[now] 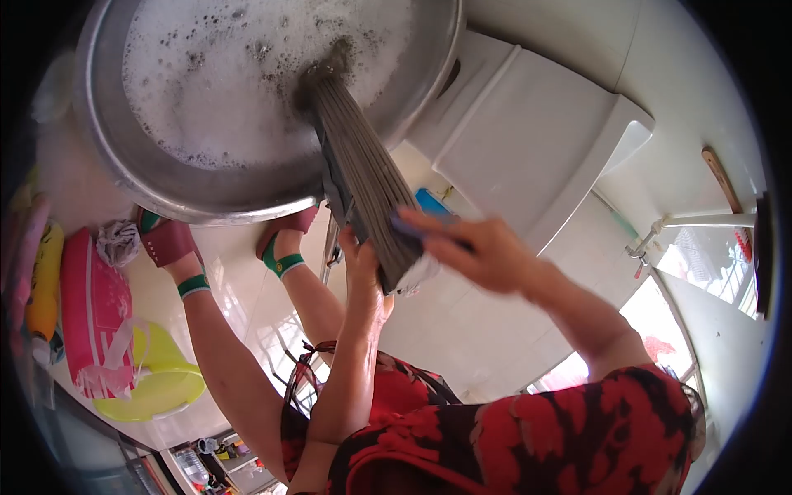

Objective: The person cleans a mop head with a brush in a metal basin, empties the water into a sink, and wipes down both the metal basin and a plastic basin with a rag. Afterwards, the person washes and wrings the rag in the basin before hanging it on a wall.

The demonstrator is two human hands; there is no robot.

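A large metal basin (206,206) of foamy, bubbly water (214,82) stands at the top of the view. A long grey ribbed board (363,157) slants out of it, its far end dipping into the foam. My left hand (363,268) grips the near end of the board from below and the side. My right hand (487,252) is closed around a small dark bluish scrubbing brush (408,224), pressed on the ribbed face near that end. The brush and fingers are partly blurred, and the brush's underside is hidden.
A white appliance-like box (528,132) stands right of the basin, with a blue object (433,202) beside it. At left are a pink bag (91,305), a yellow-green tub (157,388) and a yellow bottle (45,280). A wooden-handled brush (722,177) hangs at right.
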